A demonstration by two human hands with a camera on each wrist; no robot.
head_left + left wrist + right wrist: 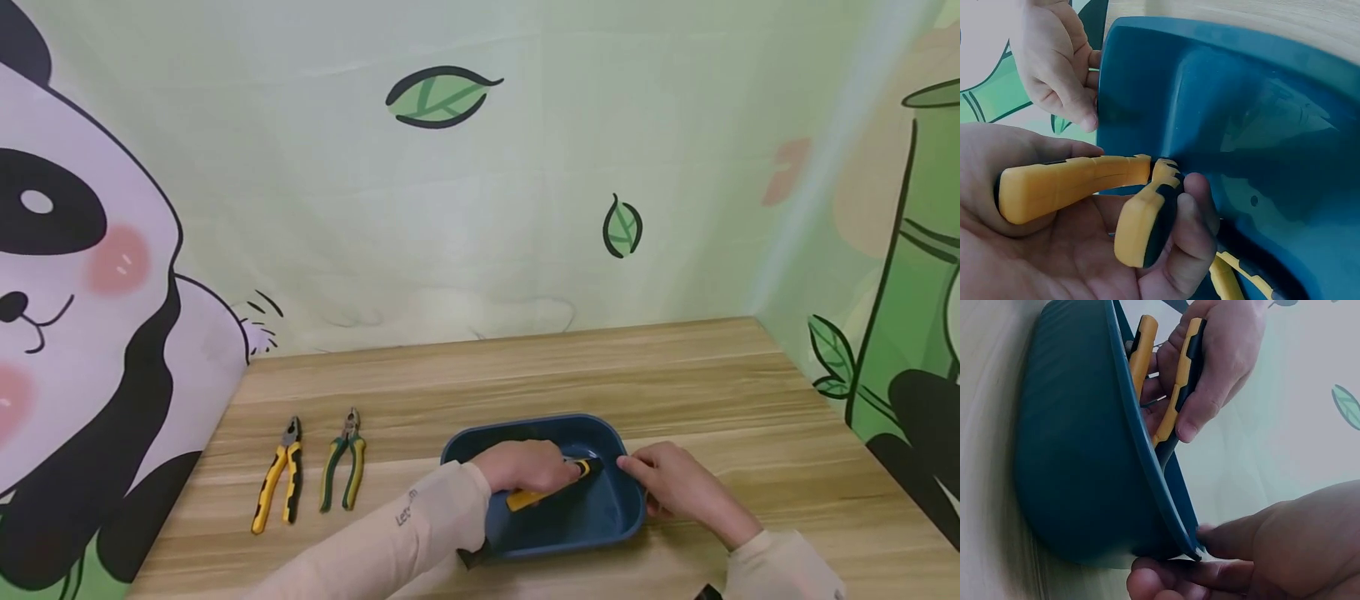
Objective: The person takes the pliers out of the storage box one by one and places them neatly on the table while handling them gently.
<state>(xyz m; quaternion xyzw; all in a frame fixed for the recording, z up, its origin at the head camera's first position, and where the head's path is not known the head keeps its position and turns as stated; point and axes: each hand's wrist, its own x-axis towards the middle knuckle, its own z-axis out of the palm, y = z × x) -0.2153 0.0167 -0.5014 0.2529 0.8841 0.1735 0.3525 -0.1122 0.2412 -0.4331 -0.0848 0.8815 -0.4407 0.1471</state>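
A dark blue plastic basin point(562, 542) stands on the table. Inside it, my left hand point(528, 467) grips yellow-and-black-handled pliers point(1072, 187); their jaws point down into the basin and are hidden. Beneath that hand, another yellow-and-black handle point(1225, 278) lies in the basin, mostly covered by the fingers. On the basin's right side, my right hand point(671, 483) pinches the rim point(1169, 519) between thumb and fingers. The held handle point(1182, 381) rises above the rim in the right wrist view.
Left of the basin lie yellow-and-black pliers point(288, 475) and green-and-yellow pliers point(345, 458), side by side on the wooden table point(525, 367). Behind the table hangs a printed cloth point(525, 275) with a panda and leaves. A small black object point(707, 592) shows at the lower edge.
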